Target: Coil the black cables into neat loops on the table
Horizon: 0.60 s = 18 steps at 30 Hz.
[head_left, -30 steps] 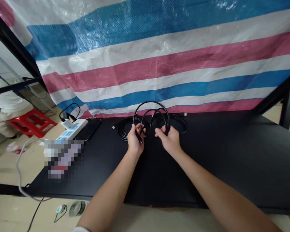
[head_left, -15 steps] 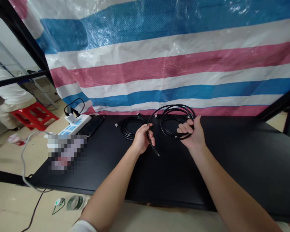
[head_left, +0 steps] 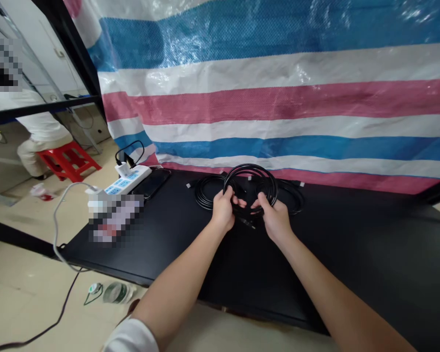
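Note:
Both hands hold a coiled black cable (head_left: 250,177) above the black table (head_left: 352,244). My left hand (head_left: 223,211) grips the coil's lower left side. My right hand (head_left: 276,220) grips its lower right side, a short gap from my left hand. A cable plug (head_left: 248,223) hangs below the coil between my hands. More loops of black cable lie on the table behind my hands, at left (head_left: 205,193) and at right (head_left: 293,198). I cannot tell whether these loops join the held coil.
A white power strip (head_left: 128,178) and a black phone (head_left: 152,182) lie at the table's left end, beside a pixelated object (head_left: 113,220). A striped tarp (head_left: 264,98) hangs behind the table. Off to the left, a person (head_left: 40,132) sits on a red stool (head_left: 68,159).
My hands have come closer together, and the cable is gathered into a tighter coil between them. The view has swung, shifting the table and tarp rightward.

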Each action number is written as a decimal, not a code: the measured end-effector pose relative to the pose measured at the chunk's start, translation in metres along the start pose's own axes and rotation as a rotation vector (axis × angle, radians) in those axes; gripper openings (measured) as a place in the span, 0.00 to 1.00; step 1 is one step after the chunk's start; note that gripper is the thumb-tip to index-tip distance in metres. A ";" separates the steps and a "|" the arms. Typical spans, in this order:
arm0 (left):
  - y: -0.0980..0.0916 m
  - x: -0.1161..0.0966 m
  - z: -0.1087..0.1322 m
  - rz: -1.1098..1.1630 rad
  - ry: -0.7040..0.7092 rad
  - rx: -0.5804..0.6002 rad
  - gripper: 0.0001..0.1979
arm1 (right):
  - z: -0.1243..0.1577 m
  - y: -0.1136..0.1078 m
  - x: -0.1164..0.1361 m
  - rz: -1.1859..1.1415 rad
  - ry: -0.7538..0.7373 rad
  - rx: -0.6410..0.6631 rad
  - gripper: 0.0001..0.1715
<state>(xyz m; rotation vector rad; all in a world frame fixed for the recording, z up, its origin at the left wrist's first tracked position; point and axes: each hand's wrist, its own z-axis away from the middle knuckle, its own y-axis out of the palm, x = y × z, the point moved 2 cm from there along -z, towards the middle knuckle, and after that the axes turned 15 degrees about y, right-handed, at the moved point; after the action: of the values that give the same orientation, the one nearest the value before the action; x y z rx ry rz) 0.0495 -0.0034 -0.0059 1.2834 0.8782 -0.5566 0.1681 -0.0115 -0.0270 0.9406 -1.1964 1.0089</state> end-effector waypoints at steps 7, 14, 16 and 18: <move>-0.016 -0.014 -0.020 0.025 0.069 -0.125 0.22 | 0.001 0.018 0.029 0.673 -0.145 -0.160 0.11; -0.045 -0.029 -0.039 -0.586 0.272 -0.249 0.14 | -0.044 0.055 0.018 0.663 0.135 -0.079 0.18; -0.048 -0.032 -0.038 -0.855 0.320 -0.168 0.23 | -0.055 0.062 0.011 0.604 0.180 -0.044 0.19; -0.049 -0.032 -0.036 -1.071 0.333 -0.086 0.28 | -0.060 0.067 0.008 0.651 0.184 -0.052 0.18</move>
<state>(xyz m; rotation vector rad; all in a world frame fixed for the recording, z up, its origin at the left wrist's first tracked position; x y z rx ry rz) -0.0156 0.0168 -0.0098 0.7465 1.8583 -1.1274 0.1215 0.0656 -0.0242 0.3967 -1.3944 1.5305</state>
